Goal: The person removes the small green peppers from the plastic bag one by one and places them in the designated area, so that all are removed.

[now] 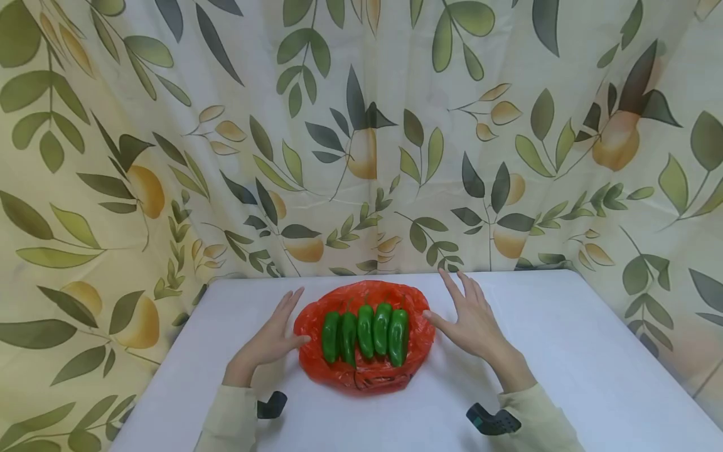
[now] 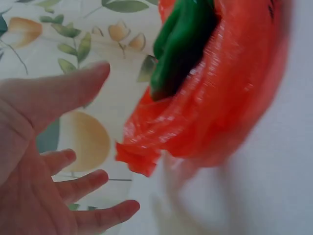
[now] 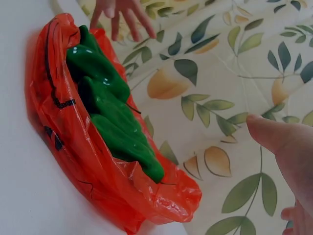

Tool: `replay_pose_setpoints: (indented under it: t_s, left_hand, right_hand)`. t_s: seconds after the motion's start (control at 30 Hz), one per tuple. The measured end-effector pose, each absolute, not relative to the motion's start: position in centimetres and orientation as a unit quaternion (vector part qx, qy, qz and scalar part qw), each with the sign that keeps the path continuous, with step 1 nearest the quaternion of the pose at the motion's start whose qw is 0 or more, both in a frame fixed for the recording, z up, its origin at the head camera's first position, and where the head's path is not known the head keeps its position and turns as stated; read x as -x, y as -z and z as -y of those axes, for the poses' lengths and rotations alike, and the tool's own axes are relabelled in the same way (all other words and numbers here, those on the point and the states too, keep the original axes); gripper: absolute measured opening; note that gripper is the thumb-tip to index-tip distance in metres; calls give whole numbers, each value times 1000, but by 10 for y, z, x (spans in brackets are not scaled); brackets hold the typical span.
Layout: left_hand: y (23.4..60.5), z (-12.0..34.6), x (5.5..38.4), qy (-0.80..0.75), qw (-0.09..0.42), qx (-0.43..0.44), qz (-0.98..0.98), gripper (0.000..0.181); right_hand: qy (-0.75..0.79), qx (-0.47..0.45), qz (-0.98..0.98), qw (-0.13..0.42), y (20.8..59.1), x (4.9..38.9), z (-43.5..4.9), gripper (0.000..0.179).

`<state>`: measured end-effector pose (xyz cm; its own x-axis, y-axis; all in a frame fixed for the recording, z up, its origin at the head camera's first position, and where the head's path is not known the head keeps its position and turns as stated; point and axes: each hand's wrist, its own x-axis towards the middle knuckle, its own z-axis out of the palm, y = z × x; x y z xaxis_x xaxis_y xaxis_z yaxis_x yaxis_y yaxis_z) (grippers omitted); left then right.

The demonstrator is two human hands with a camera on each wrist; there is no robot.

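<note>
Starting at the far left, there's a creased fabric backdrop (image 1: 339, 138) printed with leafy sprigs and rounded orange-yellow fruit, and it runs the whole width behind everything. Next is a pale, soft-looking left sleeve (image 1: 228, 419) with a dark, chunky left wrist device (image 1: 273, 405) sticking out beside it. The left hand (image 1: 271, 338) is just beside the bag, fingers spread and loosely straight, thumb pointing inward; the left wrist view shows a gap between it and the plastic.

Middle of the smooth white table (image 1: 565, 351): a red plastic bag (image 1: 333, 375), thin, shiny and super crinkly, slumped into a rough oval with a puckered rim and some black markings on the near side. Sitting in it are five green peppers (image 1: 365, 333), side by side in a neat row, long and slightly curved, glossy, with skinny stems at the far end.

Then the right hand (image 1: 471, 320), close to the bag's other side, fingers fanned out and pretty straight. Last up, a matching right wrist device (image 1: 492, 419) and right sleeve (image 1: 539, 422).
</note>
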<state>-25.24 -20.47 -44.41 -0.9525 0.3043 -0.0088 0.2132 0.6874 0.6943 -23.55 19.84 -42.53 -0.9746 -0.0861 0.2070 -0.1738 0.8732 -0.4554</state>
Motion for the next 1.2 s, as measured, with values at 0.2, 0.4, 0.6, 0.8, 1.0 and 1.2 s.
replay_pose_setpoints:
  t_s: [0.2, 0.4, 0.6, 0.8, 1.0, 1.2]
  left_hand:
    - [460, 208, 258, -393, 77, -138, -906, 93]
    - [473, 202, 262, -348, 82, -159, -920, 84]
    - [475, 191, 258, -310, 97, -148, -934, 79]
    - [476, 186, 254, -295, 98, -153, -938, 75]
    - [480, 185, 255, -292, 101, -138, -941, 74]
    - [483, 183, 254, -285, 119, -113, -944, 74]
  right_hand:
    - [-244, -66, 963, 89, 424, 236, -198, 95]
    - [-249, -67, 962, 85, 422, 234, -197, 94]
    - [-252, -68, 961, 87, 422, 234, -197, 93]
    - [-254, -70, 961, 87, 422, 234, -196, 90]
    - [-259, -75, 959, 91, 421, 233, -194, 88]
    - [-262, -79, 957, 92, 422, 231, -192, 86]
